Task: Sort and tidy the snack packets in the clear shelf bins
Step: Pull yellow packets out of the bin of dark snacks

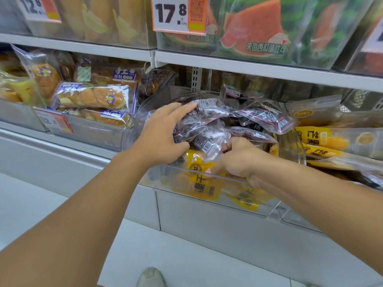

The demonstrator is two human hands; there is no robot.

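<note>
A clear shelf bin (165, 183) in the middle holds a heap of dark purple snack packets (209, 129) on top of yellow dried-mango packets (204, 183). My left hand (163, 135) lies on the left side of the purple heap, fingers stretched over the packets and thumb against them. My right hand (238, 160) is inside the bin near its front wall, its fingers curled round the edge of a packet where the purple and yellow ones meet. Which packet it grips is hard to tell.
To the right, another bin holds more yellow mango packets (327, 139). To the left, a bin holds bagged bread rolls (93, 96). The shelf above (248, 66) hangs low over the bins, carrying watermelon toast bags (255, 32) and a price tag (178, 15). A shoe (151, 277) stands on the floor below.
</note>
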